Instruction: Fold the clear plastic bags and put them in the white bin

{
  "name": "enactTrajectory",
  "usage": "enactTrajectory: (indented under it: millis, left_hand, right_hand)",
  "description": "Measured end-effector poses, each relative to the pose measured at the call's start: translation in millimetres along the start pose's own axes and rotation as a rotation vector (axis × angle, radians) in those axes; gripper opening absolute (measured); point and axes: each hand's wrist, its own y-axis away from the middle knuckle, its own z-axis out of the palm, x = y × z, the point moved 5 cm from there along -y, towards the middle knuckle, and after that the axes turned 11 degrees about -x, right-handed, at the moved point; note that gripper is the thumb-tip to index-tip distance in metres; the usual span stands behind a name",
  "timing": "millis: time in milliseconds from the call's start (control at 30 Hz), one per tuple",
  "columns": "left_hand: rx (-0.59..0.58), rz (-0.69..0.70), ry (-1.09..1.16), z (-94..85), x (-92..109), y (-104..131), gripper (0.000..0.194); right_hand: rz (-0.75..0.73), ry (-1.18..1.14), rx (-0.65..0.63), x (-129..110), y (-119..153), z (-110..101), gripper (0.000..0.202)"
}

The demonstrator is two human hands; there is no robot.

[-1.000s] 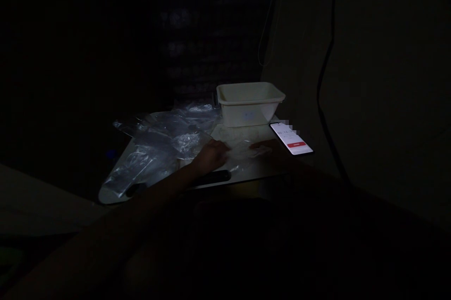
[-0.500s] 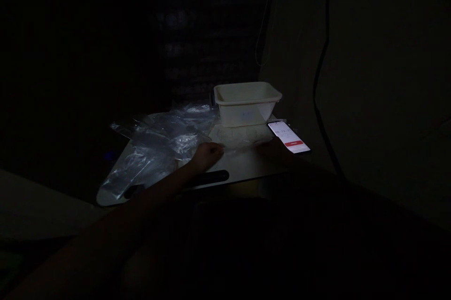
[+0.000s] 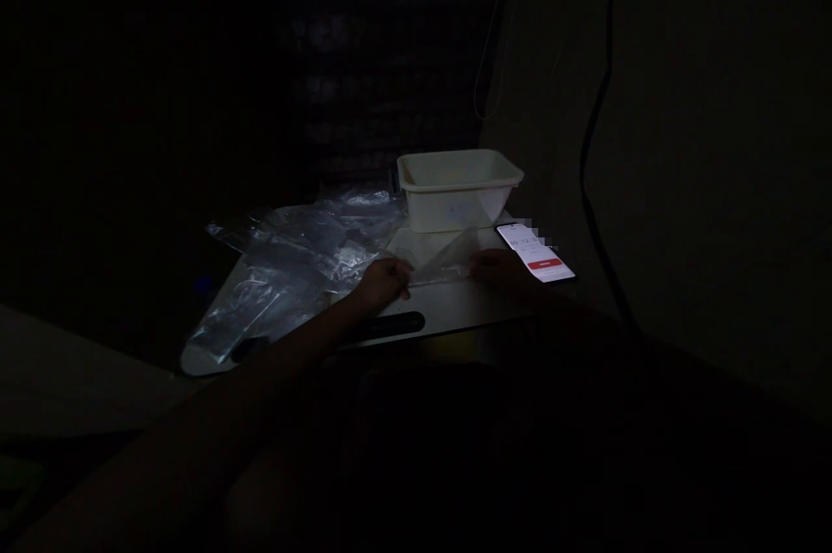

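Note:
A clear plastic bag [image 3: 448, 263] stretches between my two hands, just above the white table [image 3: 448, 302]. My left hand [image 3: 385, 283] is closed on its left end. At the other end, my right hand [image 3: 497, 269] pinches the bag's edge, though that hand is dark and its fingers show poorly. A loose heap of clear plastic bags [image 3: 292, 250] spreads over the table's left side, close to my left hand. Behind the held bag stands a white plastic tub [image 3: 458, 208]; its inner floor is hidden.
A lit phone [image 3: 536, 254] showing a timer lies at the table's right edge. Along the front edge runs a dark slot [image 3: 390, 326]. A black cable [image 3: 588, 189] hangs down the right wall. Most of the room is too dark to make out.
The bag between my hands has risen into a peaked shape and shows more clearly. Both hands stay in nearly the same place, and the view has shifted slightly.

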Motion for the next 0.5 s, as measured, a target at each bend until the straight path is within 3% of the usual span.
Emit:
enactTrajectory:
  millis: [267,500]
  left_hand:
    - [-0.025,0.006,-0.034,1.2,1.4,-0.8,0.004]
    - [-0.002,-0.039,-0.104,0.7,3.2,3.3,0.035]
  right_hand:
    - [0.079,-0.067,0.051,11.2,-7.6,4.4,0.037]
    - [0.037,-0.101,0.056,12.9,-5.9,8.6,0.043]
